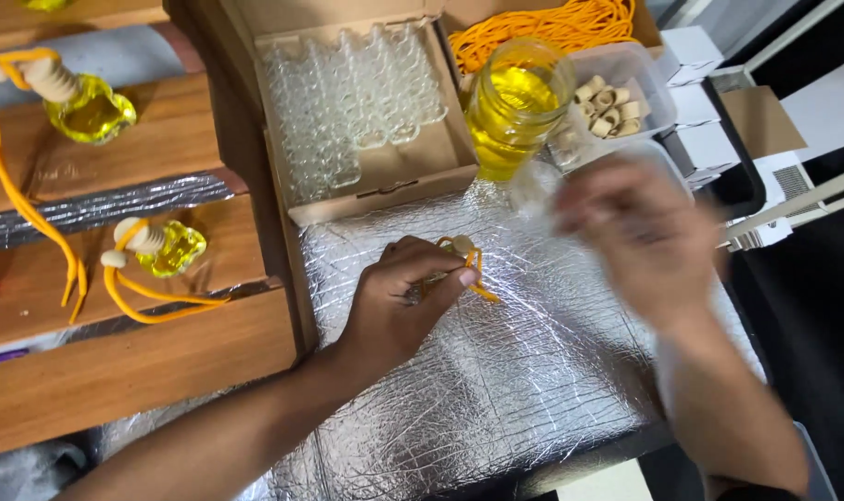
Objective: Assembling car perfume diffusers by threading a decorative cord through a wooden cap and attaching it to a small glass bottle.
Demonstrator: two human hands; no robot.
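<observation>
While the left hand [399, 301] pinches an orange cord [473, 264], the right hand [640, 232] blurs, grip unreadable.

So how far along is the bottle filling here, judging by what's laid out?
Done: two filled bottles with caps and orange cords lie on the wooden shelves. In hand: the left hand pinches a cap with orange cord; the right hand is blurred. Left: many empty glass bottles fill the cardboard box, beside a jar of yellow liquid.
</observation>
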